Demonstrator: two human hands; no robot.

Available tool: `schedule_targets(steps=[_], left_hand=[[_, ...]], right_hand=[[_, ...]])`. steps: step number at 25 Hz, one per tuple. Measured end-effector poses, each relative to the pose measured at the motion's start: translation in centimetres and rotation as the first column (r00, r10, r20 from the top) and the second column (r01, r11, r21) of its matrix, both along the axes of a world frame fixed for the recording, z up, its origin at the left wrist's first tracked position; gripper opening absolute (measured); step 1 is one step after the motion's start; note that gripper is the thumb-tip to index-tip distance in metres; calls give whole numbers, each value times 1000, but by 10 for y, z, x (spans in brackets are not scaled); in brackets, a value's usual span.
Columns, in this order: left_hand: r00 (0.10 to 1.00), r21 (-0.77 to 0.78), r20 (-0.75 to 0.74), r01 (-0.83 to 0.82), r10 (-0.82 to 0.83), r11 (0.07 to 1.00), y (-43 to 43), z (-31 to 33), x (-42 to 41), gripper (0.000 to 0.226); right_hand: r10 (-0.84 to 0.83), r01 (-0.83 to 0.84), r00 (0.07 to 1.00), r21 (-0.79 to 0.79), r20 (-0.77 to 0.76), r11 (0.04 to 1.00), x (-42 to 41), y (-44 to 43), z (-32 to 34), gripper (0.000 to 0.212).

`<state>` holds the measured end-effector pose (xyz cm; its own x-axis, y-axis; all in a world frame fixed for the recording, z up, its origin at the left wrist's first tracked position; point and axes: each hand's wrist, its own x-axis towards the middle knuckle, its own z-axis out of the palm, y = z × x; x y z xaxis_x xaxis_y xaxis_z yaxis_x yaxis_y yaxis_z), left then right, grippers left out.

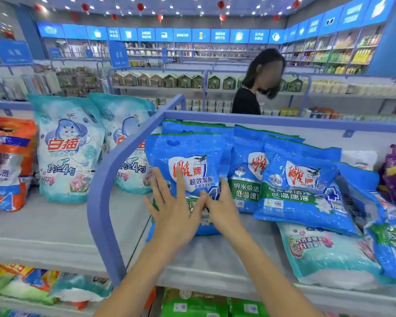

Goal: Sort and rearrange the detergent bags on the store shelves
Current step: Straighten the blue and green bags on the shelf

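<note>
1. A shop aisle: on the pale grey shelf (215, 255), at its left end just beside the blue metal end rail (100, 202), a glossy blue plastic detergent bag (188, 154) stands upright, long axis vertical.
2. It lies directly ahead of both hands, touching them. The left grip (174, 211) is nearer its middle.
3. The left grip is wide, fingers spread flat on the bag's front.
4. The right grip (220, 207) is narrow and pinches the bag's right edge, beside the neighbouring blue bags (302, 179).
</note>
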<state>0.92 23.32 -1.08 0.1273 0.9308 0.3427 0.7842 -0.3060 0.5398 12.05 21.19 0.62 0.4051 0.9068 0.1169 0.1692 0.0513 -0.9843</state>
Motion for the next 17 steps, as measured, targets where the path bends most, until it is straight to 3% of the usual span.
schedule_targets(steps=[2, 4, 7, 11, 14, 17], left_hand=[[996, 9, -71, 47, -46, 999, -7, -8, -4, 110], [984, -73, -156, 72, -83, 995, 0, -5, -7, 137], [980, -204, -155, 95, -128, 974, 13, 5, -9, 156], [983, -163, -133, 108, -131, 981, 19, 7, -10, 156], [973, -126, -153, 154, -173, 980, 21, 6, -10, 154], [969, -158, -167, 153, -179, 975, 13, 11, -3, 151]], right_hand=[[-12, -2, 972, -59, -235, 998, 7, -1, -4, 22], [-38, 9, 944, -92, -329, 996, 14, 4, -3, 24], [-120, 108, 985, -99, -125, 989, 30, 19, -2, 33], [-260, 278, 953, -111, 153, 954, 45, 18, -1, 19], [-121, 138, 983, -118, 140, 983, 37, -9, 5, 7], [-34, 49, 987, -91, 158, 995, 50, -51, 23, 16]])
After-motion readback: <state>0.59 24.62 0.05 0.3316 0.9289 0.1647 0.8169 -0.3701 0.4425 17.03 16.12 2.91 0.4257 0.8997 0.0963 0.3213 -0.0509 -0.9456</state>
